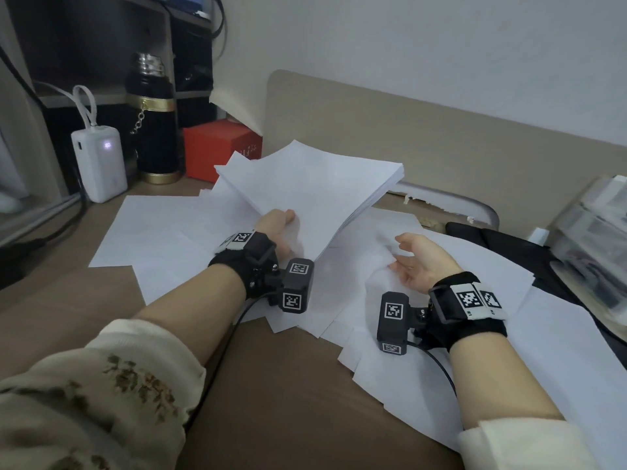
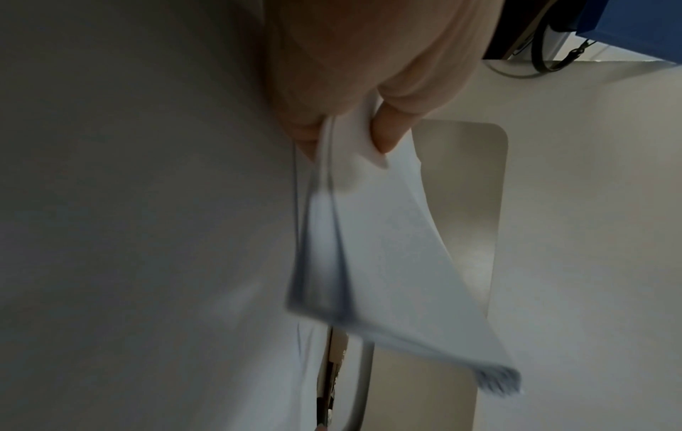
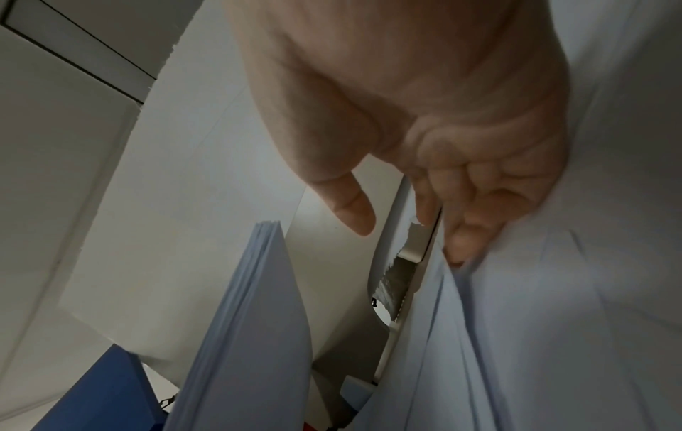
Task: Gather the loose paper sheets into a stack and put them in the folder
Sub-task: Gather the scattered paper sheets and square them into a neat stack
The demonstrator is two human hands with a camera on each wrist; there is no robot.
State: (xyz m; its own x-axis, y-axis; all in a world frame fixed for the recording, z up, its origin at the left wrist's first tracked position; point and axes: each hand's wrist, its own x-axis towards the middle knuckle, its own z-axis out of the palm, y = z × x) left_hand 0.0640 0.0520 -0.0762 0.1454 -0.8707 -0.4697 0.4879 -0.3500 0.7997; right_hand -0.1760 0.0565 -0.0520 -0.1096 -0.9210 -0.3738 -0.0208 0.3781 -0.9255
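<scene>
The left hand point(image 1: 279, 228) reaches forward, its grip pinching a stack point(image 1: 315, 184) raised off the table point(image 1: 288, 385). The right hand point(image 1: 419, 262), palm up with loosely spread fingers, seems to lift a loose sheet point(image 1: 380, 283).

The stack of sheets point(image 1: 312, 184) and the loose sheets point(image 1: 424, 334) spread around it are plain white paper, matt and smooth, lying on a worktop point(image 1: 288, 385) with a dull brown laminate look. At the back stand a flask point(image 1: 152, 120) in matt black with shiny gold bands and a polished metal cap, a power bank point(image 1: 98, 164) of smooth white plastic, and a red box point(image 1: 217, 147) of what looks like matt card. Both wrist straps point(image 1: 244, 266) are black cloth carrying hard black plastic housings, and the sleeve point(image 1: 101, 395) is soft cream fabric with a brownish floral print.
</scene>
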